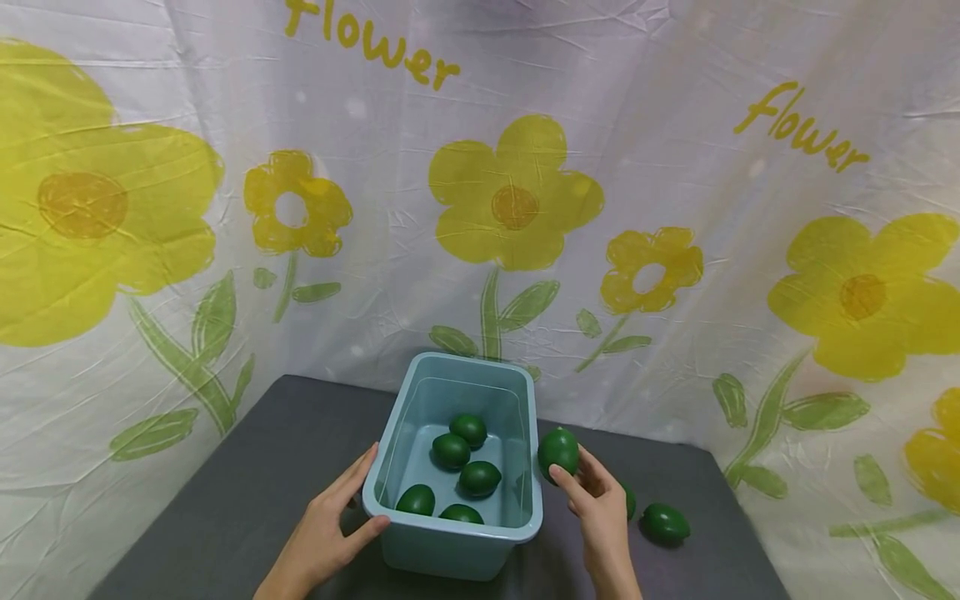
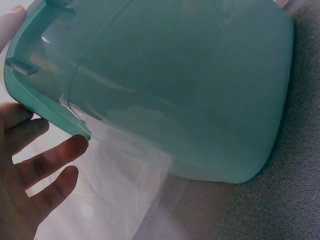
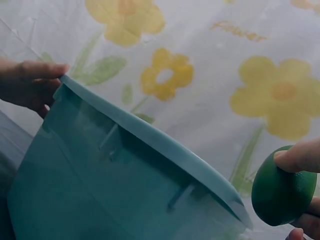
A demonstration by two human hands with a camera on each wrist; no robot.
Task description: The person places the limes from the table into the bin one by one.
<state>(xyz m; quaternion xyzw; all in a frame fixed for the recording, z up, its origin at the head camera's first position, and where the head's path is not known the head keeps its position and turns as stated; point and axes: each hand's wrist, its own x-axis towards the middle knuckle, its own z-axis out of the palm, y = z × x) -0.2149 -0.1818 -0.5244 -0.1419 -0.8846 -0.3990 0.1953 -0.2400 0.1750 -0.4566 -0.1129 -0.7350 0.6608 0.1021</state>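
1. A smooth, pale teal plastic tub, rectangular with rounded corners and a rolled rim, sits on a dark grey, finely textured mat near the middle of the table.
2. The left hand braces the tub's near-left corner: thumb on the rim, fingers fairly straight against the left wall (the left wrist view shows them spread, not curled).
3. The right hand pinches a glossy, dark green, egg-shaped fruit between thumb and fingertips, just right of the tub's right rim and about level with it.
4. Five like green fruits lie loose on the tub floor.
5. On the mat to the right lies another green fruit; a second one is partly hidden behind the right hand.
6. Behind, a creased white sheet printed with yellow flowers and green leaves forms the far backdrop.
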